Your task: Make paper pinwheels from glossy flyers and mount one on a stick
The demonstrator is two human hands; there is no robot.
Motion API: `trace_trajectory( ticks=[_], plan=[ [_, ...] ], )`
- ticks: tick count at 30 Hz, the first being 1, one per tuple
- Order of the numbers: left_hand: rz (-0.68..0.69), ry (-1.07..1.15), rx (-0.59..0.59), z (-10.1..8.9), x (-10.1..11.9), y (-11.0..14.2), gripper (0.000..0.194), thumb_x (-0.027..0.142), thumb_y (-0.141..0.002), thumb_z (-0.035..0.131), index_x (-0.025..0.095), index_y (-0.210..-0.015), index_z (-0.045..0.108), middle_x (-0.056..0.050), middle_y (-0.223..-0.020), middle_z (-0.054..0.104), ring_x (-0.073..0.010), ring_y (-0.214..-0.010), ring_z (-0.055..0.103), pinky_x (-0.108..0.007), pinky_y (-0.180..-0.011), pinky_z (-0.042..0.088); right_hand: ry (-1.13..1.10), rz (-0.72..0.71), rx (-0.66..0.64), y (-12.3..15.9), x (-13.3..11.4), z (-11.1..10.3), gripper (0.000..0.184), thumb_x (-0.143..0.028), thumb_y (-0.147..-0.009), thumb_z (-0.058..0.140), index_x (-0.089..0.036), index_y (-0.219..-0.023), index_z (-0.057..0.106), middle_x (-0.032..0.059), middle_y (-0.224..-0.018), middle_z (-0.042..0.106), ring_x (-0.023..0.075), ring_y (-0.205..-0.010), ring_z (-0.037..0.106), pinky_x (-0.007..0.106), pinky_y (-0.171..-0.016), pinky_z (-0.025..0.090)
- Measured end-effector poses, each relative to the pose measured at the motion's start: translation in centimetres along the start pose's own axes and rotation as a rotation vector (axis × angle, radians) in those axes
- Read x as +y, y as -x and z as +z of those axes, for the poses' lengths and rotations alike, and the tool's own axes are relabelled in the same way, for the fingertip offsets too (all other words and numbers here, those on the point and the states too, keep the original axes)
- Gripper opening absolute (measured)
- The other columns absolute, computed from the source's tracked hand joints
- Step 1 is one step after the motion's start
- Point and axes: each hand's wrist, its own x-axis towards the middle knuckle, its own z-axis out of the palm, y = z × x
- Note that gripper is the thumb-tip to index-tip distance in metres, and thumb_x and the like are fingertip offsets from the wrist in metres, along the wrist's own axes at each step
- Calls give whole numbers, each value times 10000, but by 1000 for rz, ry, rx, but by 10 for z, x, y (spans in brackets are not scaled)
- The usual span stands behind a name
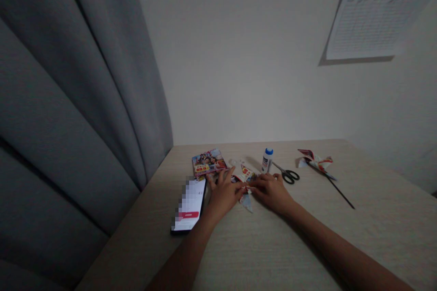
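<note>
My left hand is at a printed paper pinwheel lying on the table, its fingers partly spread and the thumb side pressing near the middle. From the other side my right hand pinches the paper, its fingertips close to those of the left. The pinwheel has red and yellow print, and one pale blade points toward me. Fingers cover its centre. Just beyond my right hand stand a white glue bottle with a blue cap and black-handled scissors.
A second paper pinwheel on a dark stick lies at the right. To the left are a colourful folded leaflet and a lit phone. A grey curtain hangs along the left edge of the table. Written paper is on the wall.
</note>
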Motion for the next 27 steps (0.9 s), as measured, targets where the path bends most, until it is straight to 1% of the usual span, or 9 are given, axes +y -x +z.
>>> trace_trajectory(
  ticks=[4,11,17,21,23,27],
  plan=[
    [-2,-10,2,1,-1,-1,291,526,-939,536,585,-1207,632,49,-1589,359,-403,-1438,269,-848,-1031,15,-8,-6,10,1,0,0,260,-431,-961,534,-344,-1103,734,57,-1095,708,237,-1054,598,448,-930,250],
    [-2,13,1,3,-2,-1,272,517,-935,553,587,-1181,645,35,-1590,361,-386,-1450,257,-848,-1023,-9,-10,-19,-3,1,-1,-2,271,-435,-966,522,-346,-1123,724,53,-1090,712,240,-1068,598,457,-949,240],
    [-48,72,-20,4,-2,-3,256,513,-930,561,539,-1151,687,38,-1602,338,-379,-1454,242,-819,-1049,-35,-12,-12,-7,0,1,-1,260,-422,-950,547,-345,-1124,725,54,-1106,706,244,-1082,590,456,-941,245],
    [-99,130,11,4,1,-5,269,485,-889,641,485,-1150,706,23,-1611,316,-369,-1451,245,-796,-1072,-31,-4,-12,-7,0,1,0,265,-422,-952,539,-337,-1119,726,53,-1098,706,245,-1081,589,461,-949,245],
    [-96,132,38,2,3,-5,291,471,-873,666,471,-1162,704,22,-1609,316,-372,-1446,252,-789,-1080,-27,-2,-14,-3,0,1,-1,266,-424,-952,538,-331,-1115,727,53,-1100,706,246,-1081,588,465,-955,246],
    [-50,78,71,-3,6,-1,244,481,-914,605,490,-1133,713,36,-1586,360,-374,-1437,266,-798,-1070,-62,-6,-14,-6,0,-1,-1,275,-429,-956,528,-330,-1119,725,64,-1125,704,253,-1096,582,472,-962,246]
  ],
)
